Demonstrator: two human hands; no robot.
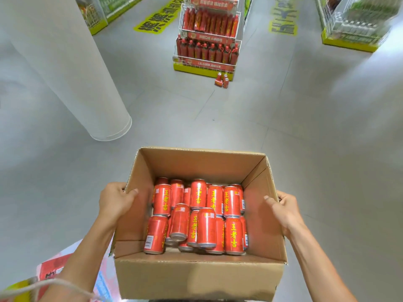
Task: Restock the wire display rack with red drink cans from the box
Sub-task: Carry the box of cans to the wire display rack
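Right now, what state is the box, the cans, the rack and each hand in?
Box: top open, held between both hands
Cans: lying jumbled in the box
Left hand: grips box's left wall
Right hand: grips box's right wall
Wire rack: ahead, tiers stocked
Floor cans: beside rack's base

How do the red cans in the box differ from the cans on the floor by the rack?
The box cans are many; the floor cans are few. The box cans lie on their sides, piled; at least two floor cans stand upright. The box cans ride in a cardboard box gripped by the left hand and right hand; the floor cans sit loose at the wire rack base. Both groups are red.
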